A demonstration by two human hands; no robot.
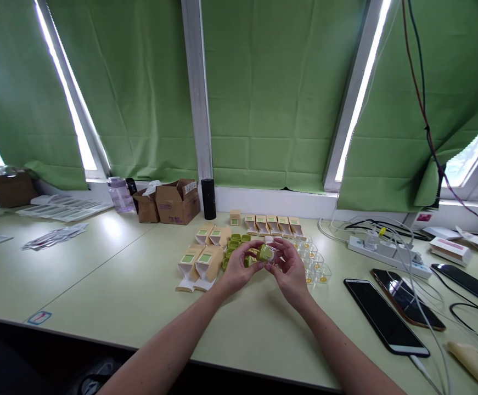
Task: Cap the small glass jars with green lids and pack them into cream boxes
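Green blinds (271,93) hang behind a pale worktable (99,263) where tan cartons (200,266) stand in rows (two phones (387,315) lie off to the right). Above its middle, a person's left hand (239,267) and right hand (291,270) pinch one small green case (266,252) between curled fingertips.

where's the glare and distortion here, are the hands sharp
Head view: gaps beside green fabric blinds blow out white; lens bows white window frames; pale green tabletop glares at left; left hand, right hand and small green plastic piece look soft.
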